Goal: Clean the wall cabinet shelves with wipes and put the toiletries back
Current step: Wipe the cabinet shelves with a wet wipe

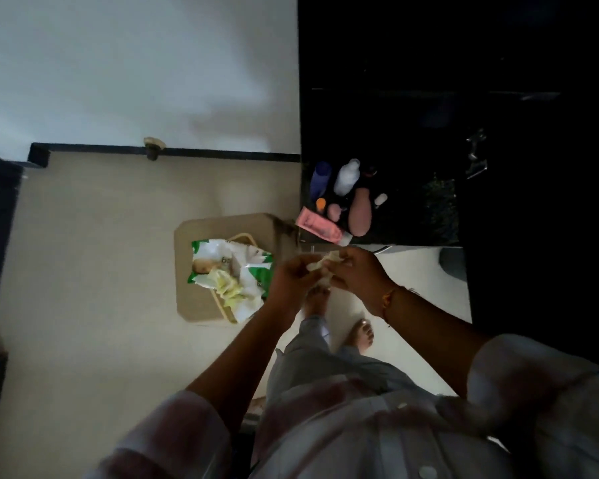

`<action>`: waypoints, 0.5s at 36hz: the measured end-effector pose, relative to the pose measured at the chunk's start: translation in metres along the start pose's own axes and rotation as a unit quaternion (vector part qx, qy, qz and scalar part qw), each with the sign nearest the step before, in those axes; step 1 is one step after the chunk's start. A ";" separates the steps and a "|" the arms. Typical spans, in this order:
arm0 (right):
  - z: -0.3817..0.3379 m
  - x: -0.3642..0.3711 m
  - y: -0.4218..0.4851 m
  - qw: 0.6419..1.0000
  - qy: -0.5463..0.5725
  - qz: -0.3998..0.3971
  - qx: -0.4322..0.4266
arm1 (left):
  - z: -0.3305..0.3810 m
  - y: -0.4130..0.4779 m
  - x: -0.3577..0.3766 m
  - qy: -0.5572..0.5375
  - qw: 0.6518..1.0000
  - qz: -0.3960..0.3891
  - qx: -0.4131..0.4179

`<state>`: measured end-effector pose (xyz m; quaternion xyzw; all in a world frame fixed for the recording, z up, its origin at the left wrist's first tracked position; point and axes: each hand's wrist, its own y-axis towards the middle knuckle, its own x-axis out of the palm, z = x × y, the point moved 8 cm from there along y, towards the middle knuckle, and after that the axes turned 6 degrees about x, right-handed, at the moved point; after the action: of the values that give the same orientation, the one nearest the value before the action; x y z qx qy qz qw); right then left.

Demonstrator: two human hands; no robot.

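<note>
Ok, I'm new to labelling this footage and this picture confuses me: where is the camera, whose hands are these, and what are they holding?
There is no machine here. The one picture comes from a wide-angle camera worn on a person's head, looking down, so the hands you see are that person's own. The left hand and the right hand together pinch a crumpled pale wipe. To the left, an opened green-and-white wipe pack lies on a low beige stand. On the dark counter at the right sit toiletries: a blue bottle, a white bottle, a pink bottle and a pink tube at the edge. The area above is too dark to make out.
</note>
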<state>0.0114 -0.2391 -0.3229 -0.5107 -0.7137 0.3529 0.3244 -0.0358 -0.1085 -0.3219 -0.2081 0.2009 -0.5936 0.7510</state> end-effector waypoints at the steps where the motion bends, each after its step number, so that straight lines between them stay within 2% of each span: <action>1: 0.002 -0.015 -0.003 1.000 0.021 0.018 0.002 | 0.000 0.002 0.015 -0.026 1.000 -0.012 -0.012; 3: 0.006 -0.048 -0.009 0.996 0.055 0.067 -0.005 | -0.001 0.008 0.044 -0.038 0.998 -0.032 -0.029; 6: 0.013 -0.097 -0.017 0.985 0.056 0.160 -0.038 | -0.002 0.021 0.079 0.025 0.999 -0.043 -0.017; 8: 0.013 -0.130 -0.024 0.963 -0.045 0.257 -0.071 | 0.000 0.032 0.103 0.098 0.993 -0.060 0.030; 11: 0.005 -0.166 -0.031 0.904 -0.199 0.366 -0.092 | 0.007 0.041 0.139 0.183 0.977 -0.079 0.081; 15: -0.017 -0.177 -0.026 0.850 -0.257 0.406 -0.217 | 0.015 0.047 0.171 0.280 0.945 -0.111 0.125; 18: -0.022 -0.175 -0.003 0.830 -0.346 0.385 -0.208 | 0.008 0.055 0.192 0.386 0.893 -0.166 0.160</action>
<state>0.0752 -0.4036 -0.3267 -0.6441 -0.5815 0.4458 -0.2195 0.0541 -0.2833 -0.3555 0.1307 0.3399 -0.7671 0.5281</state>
